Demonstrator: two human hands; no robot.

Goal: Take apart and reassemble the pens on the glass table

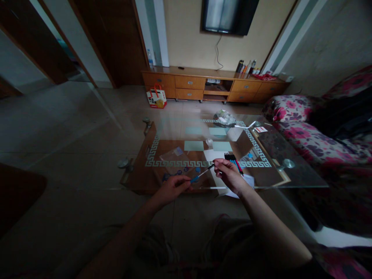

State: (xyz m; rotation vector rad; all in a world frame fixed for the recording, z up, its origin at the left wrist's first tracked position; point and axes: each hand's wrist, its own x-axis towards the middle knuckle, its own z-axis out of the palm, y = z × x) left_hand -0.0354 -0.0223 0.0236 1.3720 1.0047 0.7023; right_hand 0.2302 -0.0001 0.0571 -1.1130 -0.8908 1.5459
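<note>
Above the glass-topped surface, the left hand pinches a slim blue-tipped pen while the right hand grips its black end; pulling straight along the barrel seems wisest.

Both hands held one pen above the glass table: left hand gripped its blue end, right hand its dark tip. Further pens lay beside the right hand.

Place: a home living room.
Evidence: wall-mounted television at 12 o'clock above a wooden cabinet; floral sofa at 3 o'clock; glass coffee table centre.
</note>
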